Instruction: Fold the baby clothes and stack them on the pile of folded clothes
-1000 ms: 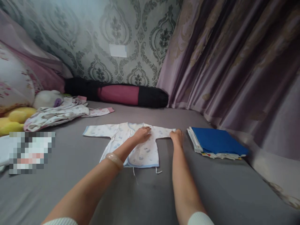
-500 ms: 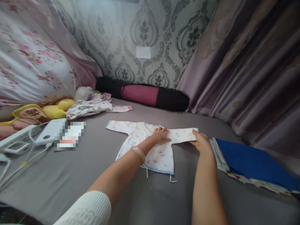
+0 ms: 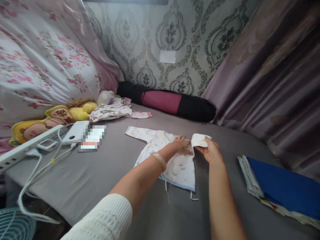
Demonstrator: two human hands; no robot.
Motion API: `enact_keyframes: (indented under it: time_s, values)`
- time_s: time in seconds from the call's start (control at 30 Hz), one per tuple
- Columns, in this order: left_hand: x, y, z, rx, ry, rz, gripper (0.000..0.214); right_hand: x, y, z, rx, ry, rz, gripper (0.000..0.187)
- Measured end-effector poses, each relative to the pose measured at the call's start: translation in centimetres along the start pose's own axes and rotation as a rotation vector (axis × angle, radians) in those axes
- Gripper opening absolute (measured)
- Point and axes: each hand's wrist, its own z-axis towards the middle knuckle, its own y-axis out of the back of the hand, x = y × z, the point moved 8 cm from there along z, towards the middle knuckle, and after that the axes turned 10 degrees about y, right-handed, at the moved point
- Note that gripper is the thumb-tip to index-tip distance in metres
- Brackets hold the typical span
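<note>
A small white baby shirt [image 3: 181,170] with blue trim and a faint print lies spread on the grey bed sheet. Its left-side sleeve is stretched out flat, and thin white ties trail from the hem. My left hand [image 3: 181,145], a bangle on its wrist, rests flat with fingers spread on the upper chest near the right shoulder. Between thumb and fingers, my right hand [image 3: 211,150] pinches the cuff end of the right-side sleeve [image 3: 199,140], which is lifted and bending up off the sheet.
Folded cloths with a blue one [image 3: 285,183] on top lie at the right. A black and maroon long bag [image 3: 162,101] runs along the wall. Left are crumpled baby clothes [image 3: 110,111], plush toys, a power strip [image 3: 32,145], cables and a white device [image 3: 76,132].
My right hand has drawn the sleeve's cuff inward and up, so the sleeve that lay straight is now bent. My left hand stays on the shirt. The view has turned slightly left.
</note>
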Motion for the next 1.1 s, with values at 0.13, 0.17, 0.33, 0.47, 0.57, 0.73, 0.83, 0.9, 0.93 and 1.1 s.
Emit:
enact_keyframes:
  time_s: [0.13, 0.17, 0.33, 0.47, 0.57, 0.73, 0.83, 0.9, 0.93, 1.1]
  values:
    - [0.9, 0.7, -1.2, -0.056, 0.006, 0.007, 0.074, -1.3, -0.9, -0.4, -0.029, -0.06, -0.024, 0.012]
    - [1.3, 0.9, -1.6, -0.07, 0.006, 0.007, 0.074, -1.4, -1.2, -0.5, -0.03, -0.056, -0.027, 0.012]
    - [4.0, 1.5, -4.2, -0.13, 0.018, 0.018, 0.066, -2.7, -2.5, -1.5, -0.046, -0.09, -0.012, 0.011]
    - [5.9, 1.9, -6.6, -0.162, 0.071, 0.042, 0.056, -4.1, -3.7, -2.1, -0.047, -0.111, 0.004, 0.012]
    - [6.6, 2.2, -8.3, -0.169, 0.104, 0.049, 0.054, -5.4, -5.1, -2.3, 0.025, -0.132, 0.001, 0.014]
    - [7.4, 2.4, -10.5, -0.165, 0.145, 0.029, 0.056, -6.1, -6.4, -2.2, 0.212, 0.075, -0.334, 0.035]
    - [8.3, 1.9, -11.3, -0.177, 0.184, 0.008, 0.058, -5.4, -8.3, -3.5, 0.461, 0.418, -0.814, 0.049]
    - [8.9, 1.4, -11.6, -0.197, 0.199, -0.007, 0.059, -5.8, -9.7, -5.0, 0.612, 0.567, -1.124, 0.055]
    - [9.2, 1.2, -11.7, -0.206, 0.204, -0.013, 0.059, -6.1, -10.3, -5.6, 0.665, 0.61, -1.253, 0.055]
    - [9.5, 0.4, -11.8, -0.226, 0.218, -0.016, 0.059, -7.2, -12.6, -7.4, 0.823, 0.679, -1.559, 0.054]
